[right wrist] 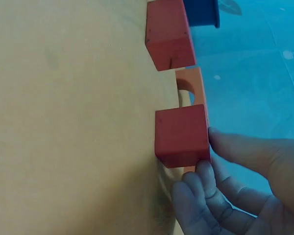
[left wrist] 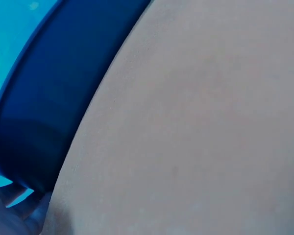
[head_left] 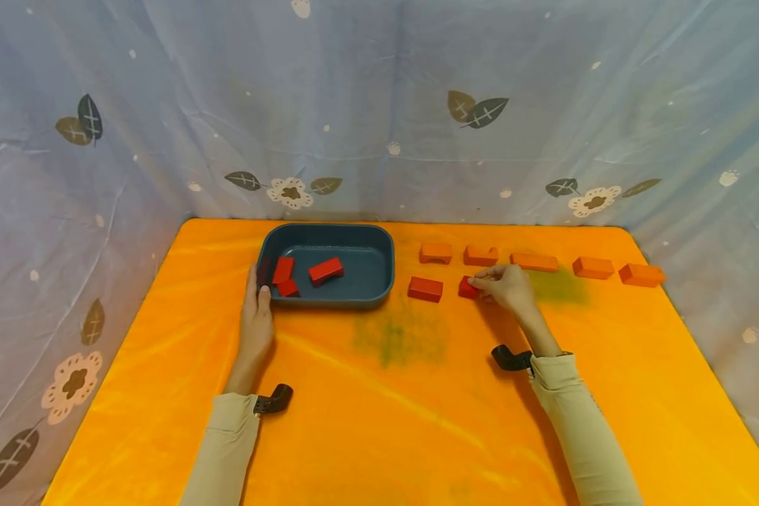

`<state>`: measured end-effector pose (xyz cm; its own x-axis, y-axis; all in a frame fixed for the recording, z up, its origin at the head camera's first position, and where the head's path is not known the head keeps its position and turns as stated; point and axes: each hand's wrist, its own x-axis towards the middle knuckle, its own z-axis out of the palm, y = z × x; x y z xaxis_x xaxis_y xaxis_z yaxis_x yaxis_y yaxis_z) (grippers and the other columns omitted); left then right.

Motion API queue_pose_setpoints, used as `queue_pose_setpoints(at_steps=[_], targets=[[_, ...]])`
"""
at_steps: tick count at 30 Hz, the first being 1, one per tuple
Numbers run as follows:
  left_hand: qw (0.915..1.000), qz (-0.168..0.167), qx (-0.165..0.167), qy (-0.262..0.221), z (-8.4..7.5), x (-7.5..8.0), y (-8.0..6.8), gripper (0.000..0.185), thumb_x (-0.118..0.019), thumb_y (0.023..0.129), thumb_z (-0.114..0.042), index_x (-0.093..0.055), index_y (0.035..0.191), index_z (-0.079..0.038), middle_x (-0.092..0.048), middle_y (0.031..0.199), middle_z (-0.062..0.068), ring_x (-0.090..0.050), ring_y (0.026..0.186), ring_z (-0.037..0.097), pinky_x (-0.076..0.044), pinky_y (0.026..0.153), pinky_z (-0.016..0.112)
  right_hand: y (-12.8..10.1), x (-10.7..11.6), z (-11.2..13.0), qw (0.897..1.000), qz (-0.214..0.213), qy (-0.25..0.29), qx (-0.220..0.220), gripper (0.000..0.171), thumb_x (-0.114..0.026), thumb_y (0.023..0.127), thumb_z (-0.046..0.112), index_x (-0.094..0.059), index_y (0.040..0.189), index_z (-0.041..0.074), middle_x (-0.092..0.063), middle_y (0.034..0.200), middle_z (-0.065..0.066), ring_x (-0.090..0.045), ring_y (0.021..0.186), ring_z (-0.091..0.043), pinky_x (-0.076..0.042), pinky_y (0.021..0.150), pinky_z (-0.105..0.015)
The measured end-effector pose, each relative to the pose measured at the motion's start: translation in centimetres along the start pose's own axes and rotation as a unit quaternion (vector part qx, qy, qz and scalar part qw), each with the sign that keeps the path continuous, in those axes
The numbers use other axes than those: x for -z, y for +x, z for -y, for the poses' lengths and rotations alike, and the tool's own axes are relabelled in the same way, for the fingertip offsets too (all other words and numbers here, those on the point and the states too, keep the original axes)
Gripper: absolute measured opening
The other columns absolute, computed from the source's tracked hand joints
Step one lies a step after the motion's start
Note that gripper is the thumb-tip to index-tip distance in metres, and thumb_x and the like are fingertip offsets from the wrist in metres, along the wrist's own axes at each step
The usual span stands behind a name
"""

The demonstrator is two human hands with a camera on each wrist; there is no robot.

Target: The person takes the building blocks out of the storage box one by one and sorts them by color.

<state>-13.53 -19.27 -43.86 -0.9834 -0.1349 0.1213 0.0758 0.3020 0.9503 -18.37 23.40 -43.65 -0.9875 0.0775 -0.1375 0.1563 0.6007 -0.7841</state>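
Note:
On the orange table, my right hand [head_left: 488, 282] pinches a small red cube [head_left: 466, 288] between thumb and fingers. In the right wrist view the cube [right wrist: 181, 134] rests on the table with my fingertips [right wrist: 206, 188] on its side. A longer red block [head_left: 425, 289] lies just left of it. My left hand [head_left: 256, 292] rests flat against the front left corner of a dark blue tray [head_left: 379, 277], with the thumb on its rim. Three red blocks [head_left: 325, 270] lie inside the tray. The left wrist view shows only the tray wall [left wrist: 54, 107] and bare table.
A row of several orange blocks [head_left: 534, 262] runs along the back of the table, from beside the tray to the right edge [head_left: 641, 275]. One arch-shaped orange block [right wrist: 191, 85] sits just behind the cube. A floral cloth walls in the table on three sides.

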Motion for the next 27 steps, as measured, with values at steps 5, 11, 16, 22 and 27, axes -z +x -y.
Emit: queue_pose_setpoints(at_steps=[5,11,16,22,27], targets=[[1.0,0.003,-0.002,-0.001,0.0,0.1,0.0,0.054,-0.029,0.107,-0.009,-0.009,0.157,-0.001,-0.008,0.163,0.017,-0.008,0.149,0.028,-0.009,0.121,0.044,-0.1,0.1,-0.1,1.0,0.019,-0.007,0.007,0.037,-0.069,0.092,0.025,-0.069,0.111,-0.007,-0.072,0.091,-0.021,-0.071,0.073,-0.025,-0.059,0.065,-0.031],[1.0,0.005,0.008,0.001,0.0,0.2,-0.2,0.054,-0.029,0.107,-0.01,-0.009,0.157,-0.002,-0.008,0.163,0.015,-0.007,0.15,0.027,-0.007,0.121,0.043,-0.6,0.3,0.5,0.996,0.001,-0.08,0.035,0.035,-0.066,0.094,0.028,-0.071,0.109,-0.003,-0.072,0.09,-0.019,-0.065,0.071,-0.025,-0.052,0.063,-0.028],[0.9999,0.001,0.011,-0.005,-0.1,0.3,-0.2,0.054,-0.029,0.107,-0.01,-0.009,0.157,-0.002,-0.008,0.163,0.014,-0.008,0.15,0.026,-0.008,0.121,0.042,-0.6,0.5,3.1,0.987,-0.043,-0.135,0.078,0.035,-0.064,0.096,0.03,-0.073,0.109,0.0,-0.071,0.096,-0.02,-0.055,0.07,-0.028,-0.04,0.059,-0.032],[1.0,0.002,0.0,0.008,-0.1,0.4,-0.2,0.054,-0.029,0.108,-0.014,-0.009,0.157,-0.001,-0.009,0.163,0.017,-0.009,0.149,0.029,-0.009,0.121,0.042,0.0,-2.1,6.8,0.978,-0.019,-0.108,0.176,0.026,-0.064,0.096,0.019,-0.072,0.111,0.0,-0.071,0.104,-0.019,-0.065,0.089,-0.034,-0.054,0.073,-0.043],[0.9999,0.01,0.001,-0.006,0.5,0.4,0.0,0.055,-0.03,0.108,-0.013,-0.008,0.157,-0.003,-0.007,0.163,0.015,-0.008,0.149,0.029,-0.008,0.121,0.045,0.9,-7.3,10.0,0.956,-0.03,-0.042,0.287,0.017,-0.067,0.093,0.012,-0.074,0.105,0.002,-0.073,0.096,-0.012,-0.068,0.084,-0.026,-0.057,0.073,-0.039]])
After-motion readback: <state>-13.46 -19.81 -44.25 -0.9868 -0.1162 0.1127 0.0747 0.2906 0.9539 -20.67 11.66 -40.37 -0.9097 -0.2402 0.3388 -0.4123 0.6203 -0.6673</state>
